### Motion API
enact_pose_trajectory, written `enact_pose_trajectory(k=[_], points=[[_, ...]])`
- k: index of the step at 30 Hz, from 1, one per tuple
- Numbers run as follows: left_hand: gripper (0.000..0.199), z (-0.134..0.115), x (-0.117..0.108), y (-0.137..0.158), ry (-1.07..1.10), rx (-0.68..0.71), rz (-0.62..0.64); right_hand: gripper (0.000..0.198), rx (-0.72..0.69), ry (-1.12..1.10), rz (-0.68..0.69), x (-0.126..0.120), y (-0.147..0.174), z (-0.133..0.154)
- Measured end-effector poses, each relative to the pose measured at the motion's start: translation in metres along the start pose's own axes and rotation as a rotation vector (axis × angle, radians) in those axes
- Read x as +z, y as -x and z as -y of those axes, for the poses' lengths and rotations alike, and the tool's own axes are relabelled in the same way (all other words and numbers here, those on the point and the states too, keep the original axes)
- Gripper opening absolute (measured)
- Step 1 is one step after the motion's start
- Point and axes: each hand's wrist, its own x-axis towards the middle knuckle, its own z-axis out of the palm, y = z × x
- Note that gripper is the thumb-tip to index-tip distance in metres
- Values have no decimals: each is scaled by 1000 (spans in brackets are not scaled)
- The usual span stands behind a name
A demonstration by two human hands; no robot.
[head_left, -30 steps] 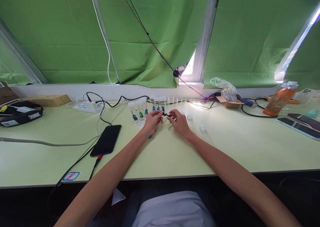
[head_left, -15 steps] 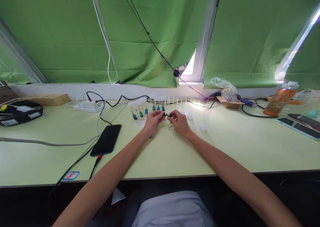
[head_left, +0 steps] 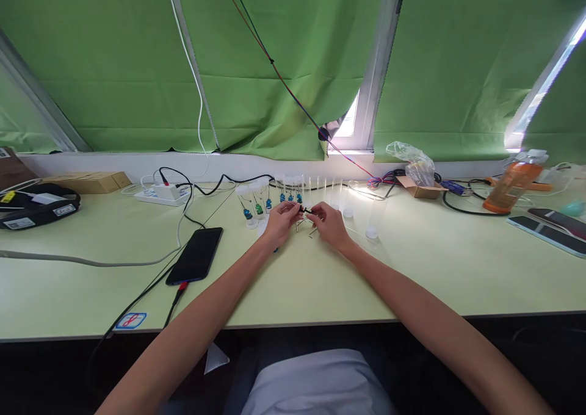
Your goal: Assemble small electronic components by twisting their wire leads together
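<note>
Two hands meet at a small dark piece (head_left: 306,210), rightward of the phone (head_left: 196,256) and farther back on the bench (head_left: 320,293).
The left hand (head_left: 280,223), on the phone side, and the right hand (head_left: 329,224), farther from the phone, each pinch an end of the piece, a narrow gap between their fingertips. Its long axis runs roughly crosswise, away from the phone's side, so neither hand looks nearer; its exact form is too small to tell. Short metal pins (head_left: 313,233) lie right of the phone, just under the fingers; clear tubes with blue parts (head_left: 248,213) stand right of and beyond it.
</note>
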Motion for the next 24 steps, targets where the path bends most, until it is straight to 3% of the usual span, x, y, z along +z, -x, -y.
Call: enact_pose_trajectory(k=[24], points=[[33,2,-5,-3,-8,-7,55,33,101,-195,63,1,1,0]])
